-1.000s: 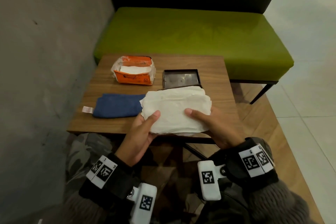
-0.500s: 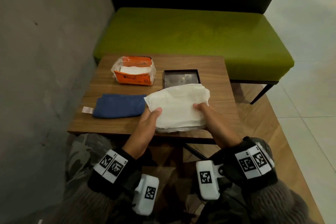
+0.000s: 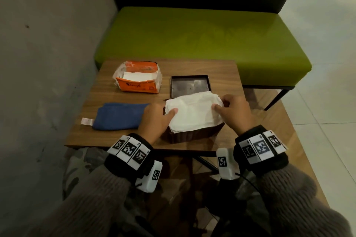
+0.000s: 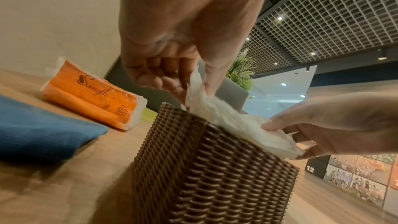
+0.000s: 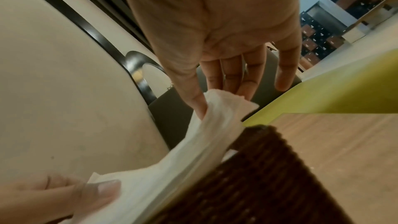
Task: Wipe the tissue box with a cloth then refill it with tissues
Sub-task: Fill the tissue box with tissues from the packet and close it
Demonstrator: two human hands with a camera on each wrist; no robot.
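Both hands hold a stack of white tissues (image 3: 192, 114) lying across the open top of the dark brown woven tissue box (image 3: 194, 135), at the near edge of the wooden surface (image 3: 192, 67). The left hand (image 3: 155, 119) pinches its left end, the right hand (image 3: 234, 113) its right end. A folded blue cloth (image 3: 119, 116) lies just left.

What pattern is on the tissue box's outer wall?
A dark brown woven, basket-like weave on the tissue box; clearest in the left wrist view.
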